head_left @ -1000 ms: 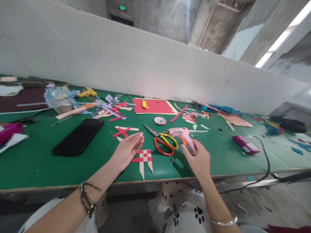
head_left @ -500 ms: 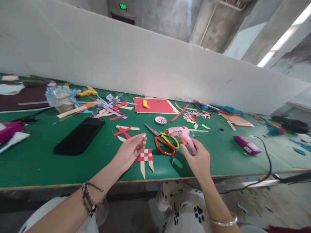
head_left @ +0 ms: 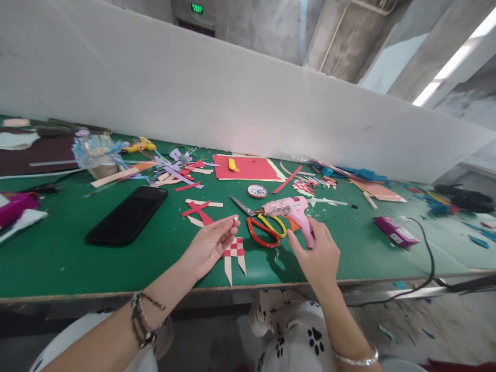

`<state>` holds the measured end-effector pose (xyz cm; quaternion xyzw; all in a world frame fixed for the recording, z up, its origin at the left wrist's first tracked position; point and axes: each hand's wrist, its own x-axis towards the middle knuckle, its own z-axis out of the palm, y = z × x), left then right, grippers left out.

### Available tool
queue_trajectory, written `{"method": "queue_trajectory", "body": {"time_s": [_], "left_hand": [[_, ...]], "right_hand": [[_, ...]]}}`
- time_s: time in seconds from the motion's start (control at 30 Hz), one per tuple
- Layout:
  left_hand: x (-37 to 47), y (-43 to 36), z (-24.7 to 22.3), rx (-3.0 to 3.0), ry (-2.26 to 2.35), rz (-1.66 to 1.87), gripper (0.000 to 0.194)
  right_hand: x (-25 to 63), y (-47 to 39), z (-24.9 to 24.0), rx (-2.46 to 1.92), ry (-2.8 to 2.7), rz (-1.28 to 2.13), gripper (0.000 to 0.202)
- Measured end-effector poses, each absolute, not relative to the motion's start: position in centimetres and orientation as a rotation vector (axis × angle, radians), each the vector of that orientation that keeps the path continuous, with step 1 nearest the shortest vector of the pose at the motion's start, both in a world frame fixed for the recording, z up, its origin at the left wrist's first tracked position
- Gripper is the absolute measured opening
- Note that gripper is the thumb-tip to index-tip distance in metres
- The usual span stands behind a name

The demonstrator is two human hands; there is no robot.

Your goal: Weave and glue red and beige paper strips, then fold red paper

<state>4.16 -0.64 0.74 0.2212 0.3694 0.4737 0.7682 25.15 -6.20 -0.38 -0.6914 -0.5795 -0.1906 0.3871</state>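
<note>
glue gun (head_left: 289, 206), pink, sits in the right hand (head_left: 321, 253), whose fingers close around the handle; how hard they squeeze, i cannot tell. its nozzle (head_left: 258, 211) points across toward the left hand (head_left: 211, 240). that hand is mostly curled, thumb and forefinger pinched on a small white bit (head_left: 235, 219), near the nozzle but not touching it. just below the left fingertips lies a woven paper piece (head_left: 233, 248), partly covered by the hand. scissors (head_left: 262, 219) lie between the two hands, a round dish (head_left: 257, 191) is beyond them, and paper strips (head_left: 199, 209) lie just past the left hand.

the step in hand looks like lining up the nozzle with the white bit, contact not yet made. that calls for a steady pinch, the nozzle kept clear of the fingertips, and a light squeeze.
</note>
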Motion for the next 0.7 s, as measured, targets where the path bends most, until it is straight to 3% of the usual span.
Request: {"method": "queue_trajectory", "body": {"time_s": [0.7], "left_hand": [[3.92,-1.26,0.96,0.460,0.725,0.975,0.013]], "right_hand": [[24.31,-6.78,-0.26,-1.722,-1.583,-0.567,0.041]]}}
